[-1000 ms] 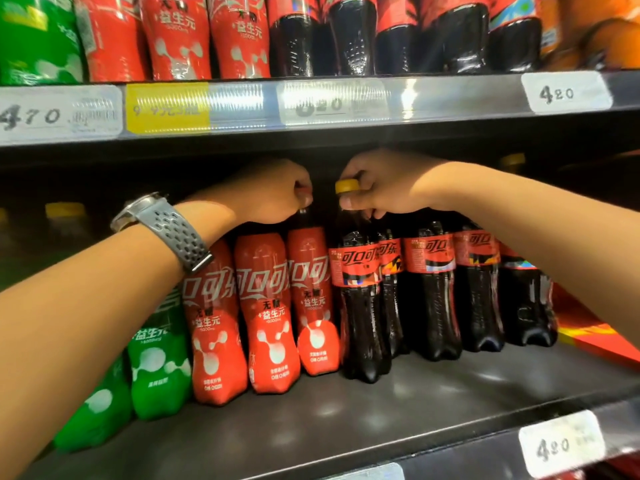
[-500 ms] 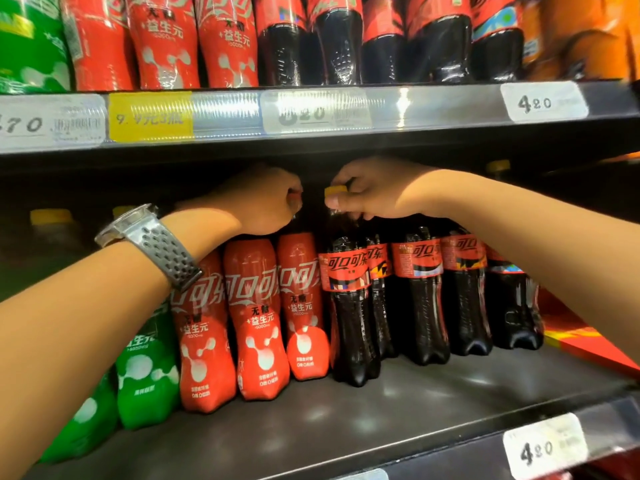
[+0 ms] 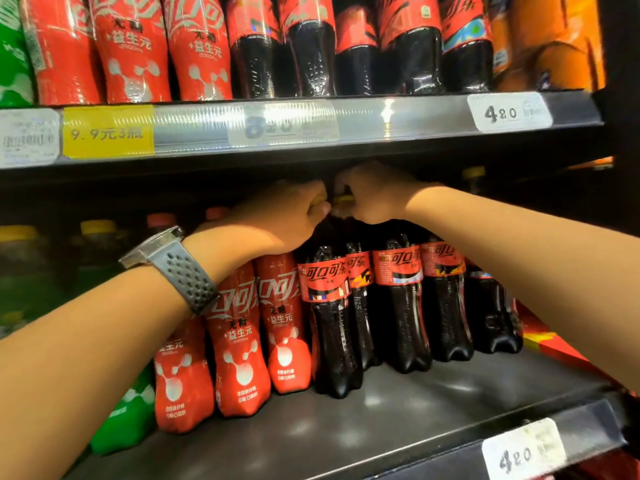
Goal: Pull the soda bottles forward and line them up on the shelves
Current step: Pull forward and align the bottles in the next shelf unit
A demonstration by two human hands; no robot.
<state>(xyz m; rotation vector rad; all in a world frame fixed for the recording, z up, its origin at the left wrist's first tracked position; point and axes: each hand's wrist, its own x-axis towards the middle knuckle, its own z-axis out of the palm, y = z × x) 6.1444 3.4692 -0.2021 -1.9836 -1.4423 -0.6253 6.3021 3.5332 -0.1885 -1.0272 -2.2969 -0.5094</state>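
Dark metal is forming the lower shelf (image 3: pixel 398 420), which is carrying the stock under inspection. The upper shelf (image 3: pixel 381 123) is running across above it, loaded with further bottles.

On the lower shelf, a row of red-sleeved bottles (image 3: pixel 239 341) is standing left of centre, and a green bottle (image 3: pixel 128 420) is showing beneath the left forearm. To the right, dark cola bottles (image 3: pixel 401 306) with red labels are standing in a line, touching one another and receding toward the back. The front cola bottle (image 3: pixel 332 341) is standing upright, furthest forward of the dark ones and pressing against the neighbouring red-sleeved bottle.

Both forearms are reaching in under the upper shelf. The right grip (image 3: pixel 374 199) is gripping the yellow cap (image 3: pixel 343 199) of the front cola bottle, with fingers curling over it from the right, and the bottle's body is standing directly below that grip. The left grip (image 3: pixel 280 216) is sitting just beside the same cap, on its left, with fingers curling. What they are enclosing is hidden, so its hold cannot be told. The two grips are lying very close together.

A grey perforated watch strap (image 3: pixel 183 282) is circling the left wrist. A white price tag (image 3: pixel 519 448) reading 4.20 is sitting on the lower shelf's front edge, and a yellow tag (image 3: pixel 107 131) is sitting on the upper one.
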